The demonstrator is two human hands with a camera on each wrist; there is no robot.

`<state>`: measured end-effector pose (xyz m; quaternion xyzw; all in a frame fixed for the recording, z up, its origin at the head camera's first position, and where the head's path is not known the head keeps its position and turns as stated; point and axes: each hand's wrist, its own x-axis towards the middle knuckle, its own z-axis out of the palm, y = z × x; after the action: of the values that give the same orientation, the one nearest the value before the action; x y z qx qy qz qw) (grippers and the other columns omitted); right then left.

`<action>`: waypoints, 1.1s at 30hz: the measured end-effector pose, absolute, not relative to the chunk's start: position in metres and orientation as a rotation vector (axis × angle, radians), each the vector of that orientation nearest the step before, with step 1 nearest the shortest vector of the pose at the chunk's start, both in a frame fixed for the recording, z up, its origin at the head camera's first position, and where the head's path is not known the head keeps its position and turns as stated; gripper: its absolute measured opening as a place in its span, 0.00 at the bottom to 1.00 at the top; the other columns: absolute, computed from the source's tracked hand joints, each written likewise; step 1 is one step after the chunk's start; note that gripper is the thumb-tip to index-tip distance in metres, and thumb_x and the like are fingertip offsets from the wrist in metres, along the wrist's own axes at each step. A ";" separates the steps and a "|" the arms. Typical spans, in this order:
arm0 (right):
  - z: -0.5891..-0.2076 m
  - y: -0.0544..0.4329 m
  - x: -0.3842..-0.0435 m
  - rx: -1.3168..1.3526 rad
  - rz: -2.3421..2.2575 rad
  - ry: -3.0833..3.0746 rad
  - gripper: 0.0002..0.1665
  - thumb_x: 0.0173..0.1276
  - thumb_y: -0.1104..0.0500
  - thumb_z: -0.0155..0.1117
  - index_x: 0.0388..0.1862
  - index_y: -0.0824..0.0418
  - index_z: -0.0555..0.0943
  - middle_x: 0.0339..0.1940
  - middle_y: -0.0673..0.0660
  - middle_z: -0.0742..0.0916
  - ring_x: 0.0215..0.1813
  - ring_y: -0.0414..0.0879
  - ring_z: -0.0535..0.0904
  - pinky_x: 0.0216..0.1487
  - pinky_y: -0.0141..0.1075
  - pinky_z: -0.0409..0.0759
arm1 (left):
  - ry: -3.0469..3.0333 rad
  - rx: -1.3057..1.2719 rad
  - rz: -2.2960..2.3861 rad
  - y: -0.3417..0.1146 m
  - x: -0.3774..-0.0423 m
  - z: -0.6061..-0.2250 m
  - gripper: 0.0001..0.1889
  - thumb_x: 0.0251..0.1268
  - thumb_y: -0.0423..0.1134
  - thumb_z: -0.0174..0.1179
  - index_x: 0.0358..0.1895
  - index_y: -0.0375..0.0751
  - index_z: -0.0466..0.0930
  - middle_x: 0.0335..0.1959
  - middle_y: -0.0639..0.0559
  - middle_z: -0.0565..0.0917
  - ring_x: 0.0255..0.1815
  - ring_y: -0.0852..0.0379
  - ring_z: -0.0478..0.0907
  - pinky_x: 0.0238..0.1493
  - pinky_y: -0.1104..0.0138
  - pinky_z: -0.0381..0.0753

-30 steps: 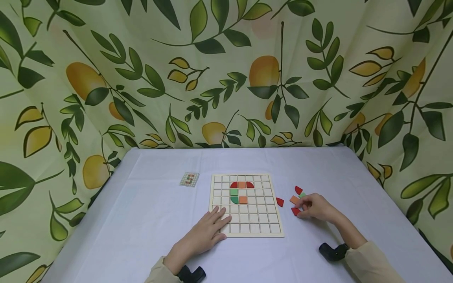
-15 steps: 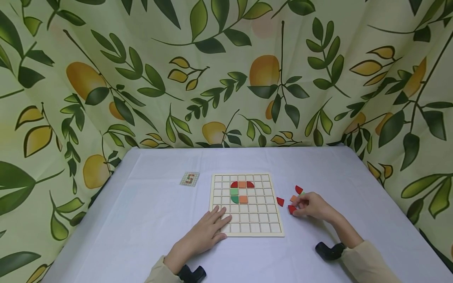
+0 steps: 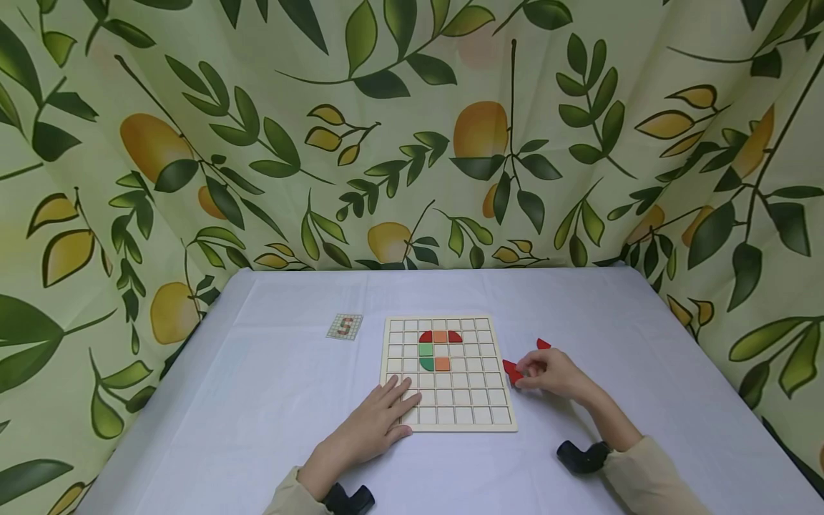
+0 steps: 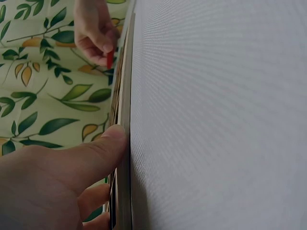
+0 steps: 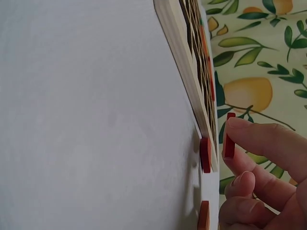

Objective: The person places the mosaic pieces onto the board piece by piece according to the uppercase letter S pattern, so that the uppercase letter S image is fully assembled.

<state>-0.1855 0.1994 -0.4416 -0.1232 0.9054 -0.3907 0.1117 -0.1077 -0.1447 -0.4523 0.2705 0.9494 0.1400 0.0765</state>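
Observation:
My right hand (image 3: 555, 373) pinches a red tile (image 5: 230, 143) between thumb and fingertips, just off the right edge of a wooden grid board (image 3: 463, 395). In the right wrist view the tile is raised edge-on above the white cloth. A second red tile (image 5: 206, 155) lies on the cloth against the board's side. My left hand (image 3: 368, 427) rests with spread fingers on the board's lower left corner; the left wrist view shows its thumb (image 4: 103, 151) along the board's edge. On the board sit red quarter-rounds (image 3: 455, 337), orange squares (image 3: 442, 364), a light green square (image 3: 425, 350) and a dark green quarter-round (image 3: 427, 363).
A small card (image 3: 345, 326) with a grid and an S-shaped pattern lies left of the board. Behind my right hand another red tile (image 3: 543, 344) shows. An orange tile (image 5: 204, 216) is on the cloth. A leaf-print curtain (image 3: 412, 143) stands behind the table.
My right hand has picked up the red tile from the loose pieces and carried it left to the board's right edge. The left hand has stayed in place.

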 end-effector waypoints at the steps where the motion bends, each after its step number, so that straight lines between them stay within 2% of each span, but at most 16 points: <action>1: -0.441 0.198 -0.186 -0.360 -1.157 2.654 0.13 0.54 0.61 0.74 0.36 0.67 0.83 0.18 0.49 0.73 0.24 0.38 0.67 0.24 0.26 0.65 | 2.844 0.807 0.422 -0.145 -0.108 -0.452 0.28 0.72 0.52 0.50 0.72 0.52 0.63 0.77 0.48 0.60 0.80 0.44 0.53 0.77 0.48 0.59; 11: -0.442 0.187 -0.189 -0.328 -1.217 2.631 0.13 0.54 0.62 0.74 0.35 0.67 0.83 0.19 0.49 0.73 0.25 0.38 0.67 0.24 0.26 0.64 | 2.849 0.809 0.423 -0.145 -0.107 -0.450 0.27 0.72 0.50 0.50 0.72 0.51 0.64 0.77 0.47 0.61 0.79 0.43 0.54 0.76 0.47 0.59; 22: -0.441 0.174 -0.192 -0.297 -1.218 2.631 0.15 0.53 0.58 0.76 0.36 0.66 0.84 0.20 0.50 0.73 0.27 0.42 0.67 0.24 0.26 0.63 | 2.834 0.806 0.459 -0.145 -0.107 -0.451 0.28 0.72 0.51 0.50 0.72 0.51 0.63 0.77 0.47 0.59 0.80 0.43 0.53 0.77 0.47 0.58; 33: -0.439 0.161 -0.196 -0.285 -1.253 2.622 0.13 0.53 0.60 0.75 0.34 0.66 0.84 0.19 0.49 0.72 0.27 0.42 0.67 0.24 0.26 0.63 | 2.837 0.814 0.445 -0.145 -0.108 -0.452 0.28 0.72 0.51 0.50 0.72 0.51 0.63 0.77 0.47 0.59 0.80 0.43 0.53 0.76 0.47 0.59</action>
<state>-0.1957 0.1608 -0.4387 -0.0969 0.8924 -0.4266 0.1108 -0.1076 -0.1450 -0.4520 0.2718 0.9476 0.1485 0.0782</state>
